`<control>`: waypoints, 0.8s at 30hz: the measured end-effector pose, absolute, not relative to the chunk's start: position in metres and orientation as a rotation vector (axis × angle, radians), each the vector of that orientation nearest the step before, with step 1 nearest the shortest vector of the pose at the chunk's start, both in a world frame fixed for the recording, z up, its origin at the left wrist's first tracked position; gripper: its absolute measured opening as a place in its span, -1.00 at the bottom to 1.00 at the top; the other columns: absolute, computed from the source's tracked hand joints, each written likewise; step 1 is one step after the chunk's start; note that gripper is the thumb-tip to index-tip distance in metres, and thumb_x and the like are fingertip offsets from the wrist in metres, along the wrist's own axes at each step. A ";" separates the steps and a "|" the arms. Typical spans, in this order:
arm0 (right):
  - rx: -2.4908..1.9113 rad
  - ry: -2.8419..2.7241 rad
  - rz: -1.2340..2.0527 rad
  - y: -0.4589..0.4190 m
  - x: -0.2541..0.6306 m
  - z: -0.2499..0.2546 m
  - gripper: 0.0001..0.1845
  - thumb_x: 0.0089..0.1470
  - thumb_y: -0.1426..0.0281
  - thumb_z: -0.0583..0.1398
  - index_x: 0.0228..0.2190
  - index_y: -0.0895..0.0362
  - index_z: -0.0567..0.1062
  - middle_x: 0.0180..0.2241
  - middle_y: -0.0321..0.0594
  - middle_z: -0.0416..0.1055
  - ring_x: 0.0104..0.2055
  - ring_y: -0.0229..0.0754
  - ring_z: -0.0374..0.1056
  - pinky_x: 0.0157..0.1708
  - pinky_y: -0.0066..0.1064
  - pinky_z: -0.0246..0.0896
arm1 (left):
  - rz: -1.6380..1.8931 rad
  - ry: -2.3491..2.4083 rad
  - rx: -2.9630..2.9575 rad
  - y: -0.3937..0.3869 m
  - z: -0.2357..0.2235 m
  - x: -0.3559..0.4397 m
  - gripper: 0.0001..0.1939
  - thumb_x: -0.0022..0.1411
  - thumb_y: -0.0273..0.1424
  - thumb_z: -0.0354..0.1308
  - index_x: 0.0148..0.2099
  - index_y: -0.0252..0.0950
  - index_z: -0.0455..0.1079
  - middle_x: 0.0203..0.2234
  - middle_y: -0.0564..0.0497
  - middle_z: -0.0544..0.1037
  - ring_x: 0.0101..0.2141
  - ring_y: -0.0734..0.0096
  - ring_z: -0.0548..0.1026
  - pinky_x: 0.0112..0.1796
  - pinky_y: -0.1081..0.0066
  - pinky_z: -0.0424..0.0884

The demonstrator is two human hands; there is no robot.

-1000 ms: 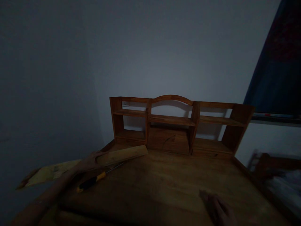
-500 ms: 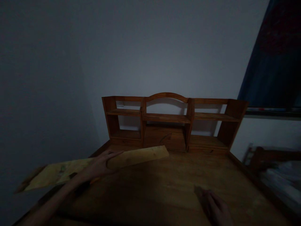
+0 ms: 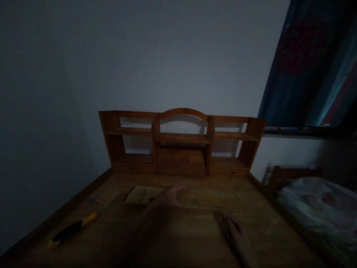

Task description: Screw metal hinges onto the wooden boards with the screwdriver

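Note:
A pale wooden board (image 3: 208, 198) lies across the desk, or only just above it; the dim light hides which. My left hand (image 3: 169, 196) reaches over the board near its middle, thumb and fingers spanning its width and closed on it. Close to the near side of the board, my right hand (image 3: 235, 232) hovers or rests low over the desktop. Its fingers are pinched together, and whatever they hold, if anything, is too dark to make out. To the left lies a screwdriver (image 3: 74, 229) with a black and yellow handle, its shaft directed at the board's left end.
A wooden desk (image 3: 178, 242) with raised side edges fills the lower view. Along its back stands an open shelf unit (image 3: 182, 138) against the wall. Small metal pieces (image 3: 92, 201) lie left of the board. Beyond the right edge is a white plastic bag (image 3: 315, 197), below a dark curtain (image 3: 301, 63).
My left hand has carried the board rightward and down to the desktop, turning it level. The screwdriver is now in full sight. My view has turned slightly right; my right hand stays pinched.

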State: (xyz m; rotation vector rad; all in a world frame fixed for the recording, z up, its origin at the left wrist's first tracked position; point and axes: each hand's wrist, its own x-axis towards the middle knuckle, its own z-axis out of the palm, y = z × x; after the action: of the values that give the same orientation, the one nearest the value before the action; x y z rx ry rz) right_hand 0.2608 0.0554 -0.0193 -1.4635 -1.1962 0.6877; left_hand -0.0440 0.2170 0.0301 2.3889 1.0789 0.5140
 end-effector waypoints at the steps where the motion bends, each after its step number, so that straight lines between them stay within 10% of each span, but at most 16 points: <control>1: -1.460 -1.193 0.701 0.056 0.261 -0.020 -0.49 0.01 -0.02 0.15 -0.37 0.16 0.61 -0.24 -0.01 0.57 -0.15 0.07 0.46 -0.07 -0.25 0.30 | 0.520 1.074 2.375 0.220 0.026 -0.042 0.02 -0.22 0.00 0.45 0.31 -0.05 0.23 0.20 -0.08 0.37 0.18 -0.03 0.32 0.20 0.12 0.21; 24: -1.445 -1.229 0.727 0.056 0.260 -0.020 -0.60 0.12 0.10 0.13 -0.38 0.16 0.56 -0.29 -0.08 0.54 -0.18 0.00 0.44 -0.14 -0.33 0.27 | 0.570 1.061 2.453 0.236 -0.006 -0.057 -0.03 -0.08 0.03 0.39 0.34 -0.07 0.18 0.24 -0.07 0.30 0.22 0.03 0.26 0.23 0.12 0.14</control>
State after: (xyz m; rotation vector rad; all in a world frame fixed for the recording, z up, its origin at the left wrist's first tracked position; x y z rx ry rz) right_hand 0.2601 0.0560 -0.0197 -1.4453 -1.2295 0.7268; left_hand -0.0566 0.2357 -0.0056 2.4527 1.0610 0.5698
